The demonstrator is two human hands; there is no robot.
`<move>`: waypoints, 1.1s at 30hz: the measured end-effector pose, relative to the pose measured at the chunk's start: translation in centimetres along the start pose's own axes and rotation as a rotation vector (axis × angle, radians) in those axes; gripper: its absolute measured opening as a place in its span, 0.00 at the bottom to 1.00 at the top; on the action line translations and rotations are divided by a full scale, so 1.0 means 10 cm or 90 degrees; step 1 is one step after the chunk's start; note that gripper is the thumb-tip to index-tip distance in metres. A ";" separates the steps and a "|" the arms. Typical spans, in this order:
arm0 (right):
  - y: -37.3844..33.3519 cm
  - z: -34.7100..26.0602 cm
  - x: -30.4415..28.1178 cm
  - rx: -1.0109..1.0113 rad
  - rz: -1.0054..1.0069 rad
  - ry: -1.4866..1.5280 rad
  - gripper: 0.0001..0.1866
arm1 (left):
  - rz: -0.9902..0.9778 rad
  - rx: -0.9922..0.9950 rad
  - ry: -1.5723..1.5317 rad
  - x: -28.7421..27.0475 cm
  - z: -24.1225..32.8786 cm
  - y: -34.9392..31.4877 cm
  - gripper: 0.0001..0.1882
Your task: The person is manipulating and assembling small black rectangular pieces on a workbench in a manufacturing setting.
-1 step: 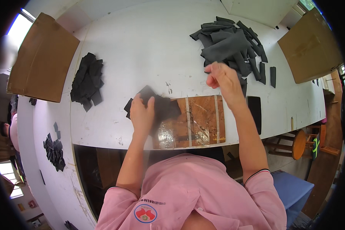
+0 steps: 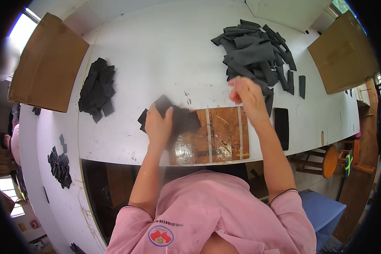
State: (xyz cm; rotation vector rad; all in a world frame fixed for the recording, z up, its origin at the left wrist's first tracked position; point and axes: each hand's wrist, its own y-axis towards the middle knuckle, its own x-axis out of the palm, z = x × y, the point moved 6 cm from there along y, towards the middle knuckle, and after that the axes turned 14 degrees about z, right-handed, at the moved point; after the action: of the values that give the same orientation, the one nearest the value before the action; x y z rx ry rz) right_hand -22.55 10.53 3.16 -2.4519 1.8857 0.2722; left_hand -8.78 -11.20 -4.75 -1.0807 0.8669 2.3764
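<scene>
My left hand (image 2: pixel 158 127) closes over a loose stack of black fabric pieces (image 2: pixel 184 120), its thumb and fingers gripping the near-left part. The stack lies partly on the left end of a brown board (image 2: pixel 224 131) and partly on the white table. My right hand (image 2: pixel 246 97) is raised just in front of a large heap of dark grey fabric strips (image 2: pixel 254 53). Its fingers are curled in, slightly blurred, and no strip shows in them. One strip of the heap lies partly behind my right wrist.
Another black fabric pile (image 2: pixel 98 89) lies to the left, near a cardboard box (image 2: pixel 51 63). A second box (image 2: pixel 343 53) stands at far right. A black phone-like slab (image 2: pixel 281 129) lies right of the board. Beyond the table's right edge is a wooden stool (image 2: pixel 329 161).
My right hand has drawn back slightly toward me, away from the heap of strips. My left hand stays on the stack of black fabric pieces.
</scene>
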 end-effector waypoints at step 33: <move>-1.46 0.41 0.40 0.105 -0.240 -0.219 0.17 | 0.095 0.211 -0.201 0.12 -0.13 0.40 0.05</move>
State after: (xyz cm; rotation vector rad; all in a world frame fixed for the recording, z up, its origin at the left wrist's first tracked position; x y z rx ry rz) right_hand -8.05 11.12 -2.66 -2.3960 1.2366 0.4644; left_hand -11.13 -14.85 -4.87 -0.5129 1.1987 2.3215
